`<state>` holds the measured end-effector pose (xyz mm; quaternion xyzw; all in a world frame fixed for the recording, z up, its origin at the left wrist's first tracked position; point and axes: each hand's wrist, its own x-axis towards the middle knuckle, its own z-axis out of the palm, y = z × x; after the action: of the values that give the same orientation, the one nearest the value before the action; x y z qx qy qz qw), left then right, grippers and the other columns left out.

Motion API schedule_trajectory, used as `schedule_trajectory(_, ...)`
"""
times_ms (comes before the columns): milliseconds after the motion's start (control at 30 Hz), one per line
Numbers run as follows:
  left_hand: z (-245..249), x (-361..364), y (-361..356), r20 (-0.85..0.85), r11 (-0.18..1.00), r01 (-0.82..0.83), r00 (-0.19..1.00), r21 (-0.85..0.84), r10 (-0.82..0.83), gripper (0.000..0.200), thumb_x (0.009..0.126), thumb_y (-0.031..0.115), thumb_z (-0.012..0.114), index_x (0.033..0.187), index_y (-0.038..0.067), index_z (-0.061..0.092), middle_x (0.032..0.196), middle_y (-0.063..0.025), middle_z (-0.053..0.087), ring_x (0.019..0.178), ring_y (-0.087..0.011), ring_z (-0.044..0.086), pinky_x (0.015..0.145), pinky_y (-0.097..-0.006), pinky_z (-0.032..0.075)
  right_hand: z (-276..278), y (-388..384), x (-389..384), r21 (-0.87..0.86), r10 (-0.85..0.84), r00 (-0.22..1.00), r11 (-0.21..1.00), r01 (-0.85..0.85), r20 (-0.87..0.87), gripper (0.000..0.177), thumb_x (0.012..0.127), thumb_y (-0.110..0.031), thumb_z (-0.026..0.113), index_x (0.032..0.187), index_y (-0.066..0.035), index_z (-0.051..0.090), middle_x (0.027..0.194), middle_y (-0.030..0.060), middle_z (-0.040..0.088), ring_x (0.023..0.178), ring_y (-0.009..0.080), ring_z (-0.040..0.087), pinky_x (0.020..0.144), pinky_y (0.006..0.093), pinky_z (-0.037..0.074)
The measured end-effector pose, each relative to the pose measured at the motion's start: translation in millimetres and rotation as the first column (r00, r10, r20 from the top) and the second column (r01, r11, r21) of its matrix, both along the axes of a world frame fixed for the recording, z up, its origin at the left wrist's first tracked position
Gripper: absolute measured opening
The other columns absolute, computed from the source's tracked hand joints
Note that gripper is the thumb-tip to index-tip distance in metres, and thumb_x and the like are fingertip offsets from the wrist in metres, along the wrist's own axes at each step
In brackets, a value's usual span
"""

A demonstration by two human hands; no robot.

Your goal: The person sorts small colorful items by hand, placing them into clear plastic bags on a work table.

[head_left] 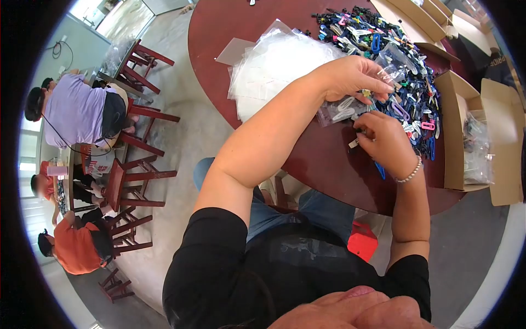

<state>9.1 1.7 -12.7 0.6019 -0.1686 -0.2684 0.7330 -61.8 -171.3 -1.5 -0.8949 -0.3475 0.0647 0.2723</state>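
My left hand (356, 79) is bent over the near edge of the clip pile, its fingers closed on a clear plastic bag (329, 116). White clips (344, 109) show through the film; part of the bag is hidden under the hand. Just to the right and nearer me, my right hand (386, 143) has its fingers curled around a small hair clip (354, 143), whose pale end sticks out. Beyond both hands spreads a big heap of mixed clips (402, 112), mostly dark, with white, blue and pink ones. Another crumpled clear bag (392, 59) lies on the heap.
Stacked clear bags (279, 68) cover the left part of the dark red round table (329, 164). An open cardboard box (455, 131) with filled bags stands at right; more cardboard (413, 19) lies behind. Left, people (82, 109) sit by tables with red wooden stools (118, 183).
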Motion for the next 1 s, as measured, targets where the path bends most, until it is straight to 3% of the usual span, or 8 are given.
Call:
schedule_trajectory(33, -0.1, -0.8, 0.1, -0.007, 1.000, -0.003, 1.000, -0.001, 0.003, 0.025, 0.084, 0.024, 0.071, 0.104, 0.011, 0.065, 0.093, -0.0009, 0.068, 0.090, -0.0099, 0.063, 0.076, -0.0285, 0.049, 3.8, -1.8, 0.6, 0.059, 0.008, 0.992, 0.998, -0.001, -0.128, 0.014, 0.075, 0.003, 0.062, 0.089, 0.002, 0.063, 0.085, 0.0130, 0.060, 0.070, 0.0286, 0.062, 0.063, 0.0347, 0.051)
schedule_trajectory(200, 2.6, -2.3, 1.1, 0.005, 1.000, -0.006, 1.000, 0.004, 0.005, 0.028, 0.083, 0.024, 0.072, 0.106, 0.010, 0.065, 0.093, -0.0016, 0.068, 0.090, -0.0100, 0.063, 0.077, -0.0290, 0.049, 8.9, -4.4, -3.2, 0.099, 0.308, 0.949, 0.949, -0.300, -0.072, 0.017, 0.072, 0.005, 0.065, 0.088, 0.001, 0.065, 0.087, 0.0114, 0.059, 0.081, 0.0280, 0.061, 0.072, 0.0344, 0.050)
schedule_trajectory(433, 3.2, -2.9, 1.0, 0.028, 1.000, 0.011, 1.000, 0.018, -0.012, 0.031, 0.083, 0.024, 0.072, 0.108, 0.008, 0.065, 0.096, -0.0037, 0.068, 0.091, -0.0109, 0.064, 0.078, -0.0293, 0.049, 0.4, 2.5, -16.3, -0.056, 0.267, 0.963, 0.962, -0.266, 0.021, 0.009, 0.076, 0.001, 0.061, 0.083, -0.002, 0.065, 0.090, 0.0119, 0.057, 0.077, 0.0299, 0.061, 0.070, 0.0371, 0.051)
schedule_trajectory(767, 5.4, -4.7, -0.1, 0.051, 0.999, 0.017, 0.999, 0.039, -0.019, 0.032, 0.083, 0.024, 0.072, 0.109, 0.007, 0.064, 0.097, -0.0040, 0.068, 0.094, -0.0125, 0.064, 0.079, -0.0291, 0.049, -5.9, 4.8, -10.3, -0.031, 0.193, 0.979, 0.981, -0.191, 0.065, 0.009, 0.075, 0.003, 0.063, 0.083, 0.001, 0.063, 0.095, 0.0125, 0.060, 0.082, 0.0319, 0.062, 0.072, 0.0376, 0.051)
schedule_trajectory(867, 2.7, -4.3, -1.1, 0.050, 1.000, 0.007, 0.999, -0.008, -0.006, 0.029, 0.080, 0.024, 0.075, 0.102, 0.007, 0.067, 0.092, -0.0008, 0.068, 0.086, -0.0096, 0.064, 0.071, -0.0272, 0.050, -2.1, 4.0, -8.8, -0.029, 0.155, 0.987, 0.988, -0.153, 0.049, 0.009, 0.075, 0.004, 0.064, 0.084, 0.001, 0.064, 0.094, 0.0133, 0.062, 0.082, 0.0319, 0.062, 0.074, 0.0362, 0.051)
schedule_trajectory(933, 2.2, -3.9, -0.9, 0.080, 1.000, 0.015, 0.997, 0.023, -0.016, 0.032, 0.079, 0.026, 0.076, 0.103, 0.007, 0.066, 0.091, -0.0004, 0.067, 0.085, -0.0092, 0.063, 0.072, -0.0266, 0.049, 6.8, 1.5, -6.3, 0.212, 0.226, 0.971, 0.948, -0.238, 0.082, 0.014, 0.072, 0.005, 0.066, 0.086, 0.001, 0.065, 0.093, 0.0126, 0.062, 0.081, 0.0269, 0.063, 0.074, 0.0335, 0.051)
schedule_trajectory(967, 0.7, -2.6, -0.9, 0.084, 1.000, 0.011, 0.996, 0.021, -0.013, 0.032, 0.079, 0.026, 0.076, 0.103, 0.007, 0.066, 0.091, -0.0004, 0.067, 0.085, -0.0092, 0.063, 0.072, -0.0266, 0.049, 14.9, -0.3, -6.2, 0.209, 0.230, 0.970, 0.947, -0.243, 0.085, 0.014, 0.072, 0.005, 0.066, 0.086, 0.001, 0.065, 0.093, 0.0126, 0.062, 0.081, 0.0269, 0.063, 0.074, 0.0335, 0.051)
schedule_trajectory(1000, -1.2, -1.8, -1.4, 0.095, 1.000, 0.023, 0.995, 0.018, -0.024, 0.033, 0.078, 0.026, 0.076, 0.103, 0.006, 0.066, 0.091, -0.0003, 0.067, 0.084, -0.0089, 0.062, 0.071, -0.0259, 0.049, 25.5, -2.7, -7.4, 0.307, 0.138, 0.971, 0.932, -0.194, 0.193, 0.016, 0.073, 0.005, 0.068, 0.087, 0.000, 0.066, 0.091, 0.0116, 0.063, 0.078, 0.0253, 0.062, 0.071, 0.0329, 0.050)
